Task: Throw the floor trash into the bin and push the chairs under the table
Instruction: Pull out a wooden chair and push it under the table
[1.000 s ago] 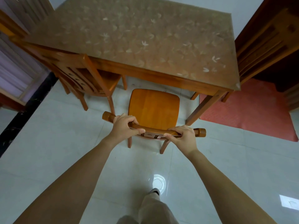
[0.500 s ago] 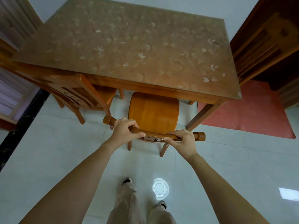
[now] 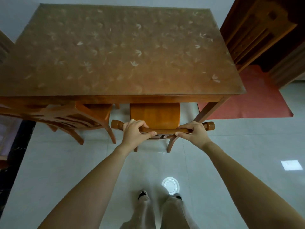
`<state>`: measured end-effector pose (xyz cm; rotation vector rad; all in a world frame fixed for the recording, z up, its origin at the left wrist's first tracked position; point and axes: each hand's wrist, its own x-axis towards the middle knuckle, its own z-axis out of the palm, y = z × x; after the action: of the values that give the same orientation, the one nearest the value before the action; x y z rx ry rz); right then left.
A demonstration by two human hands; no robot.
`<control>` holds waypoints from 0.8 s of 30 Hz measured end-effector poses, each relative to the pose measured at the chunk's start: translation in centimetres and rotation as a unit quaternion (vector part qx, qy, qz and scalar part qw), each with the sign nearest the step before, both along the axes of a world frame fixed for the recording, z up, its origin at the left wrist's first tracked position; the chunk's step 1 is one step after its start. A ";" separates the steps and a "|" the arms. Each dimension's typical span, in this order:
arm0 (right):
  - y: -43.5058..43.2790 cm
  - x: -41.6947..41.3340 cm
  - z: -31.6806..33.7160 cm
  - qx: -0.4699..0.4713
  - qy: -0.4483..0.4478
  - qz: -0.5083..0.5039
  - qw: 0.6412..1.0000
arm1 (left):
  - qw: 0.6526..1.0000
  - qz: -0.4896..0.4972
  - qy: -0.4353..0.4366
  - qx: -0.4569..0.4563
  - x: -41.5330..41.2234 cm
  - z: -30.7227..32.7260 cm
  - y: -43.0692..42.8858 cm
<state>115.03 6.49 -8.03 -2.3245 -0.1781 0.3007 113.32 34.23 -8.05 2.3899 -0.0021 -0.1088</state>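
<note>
Head view, looking down on a wooden chair (image 3: 155,114) at the near edge of the worktop (image 3: 115,52). The left hand (image 3: 135,133) is closed over the left part of the chair's curved top rail (image 3: 162,129), fingers wrapped over the far side and thumb pressed against the near side. The right hand (image 3: 192,132) grips the right part of the same rail in the same manner, thumb tip pointing toward the left thumb; the two hands lie apart, with a bare stretch of rail between them. The chair's seat runs forward from the hands and its front portion is hidden beneath the worktop edge, while the rear legs stand on the pale tiled floor (image 3: 57,162) just ahead of the person's shoes (image 3: 142,195). A second chair (image 3: 77,116) stands to the left, its seat also partly under the worktop. A red mat (image 3: 257,96) lies on the floor to the right, beside the worktop's near right leg.
</note>
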 end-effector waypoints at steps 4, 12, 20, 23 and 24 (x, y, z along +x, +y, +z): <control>0.1 2.0 0.1 -0.001 0.006 0.006 1.000 | 1.000 0.004 0.008 0.002 2.1 0.0 0.2; -0.2 6.2 0.2 -0.015 0.015 0.014 1.000 | 0.999 0.030 0.012 -0.005 5.7 0.4 -0.5; -0.8 8.8 0.4 -0.007 0.013 0.021 1.000 | 0.999 0.037 0.003 -0.003 7.9 0.7 -1.2; -0.9 9.5 0.5 -0.004 0.017 0.016 1.000 | 0.999 0.036 0.001 -0.007 8.5 0.8 -1.4; -0.9 9.8 0.5 -0.004 0.020 0.017 1.000 | 0.999 0.036 0.001 -0.008 8.7 0.9 -1.5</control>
<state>124.84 5.62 -7.49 -2.3232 -0.1965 0.3641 121.99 32.72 -7.19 2.3704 0.0840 -0.0771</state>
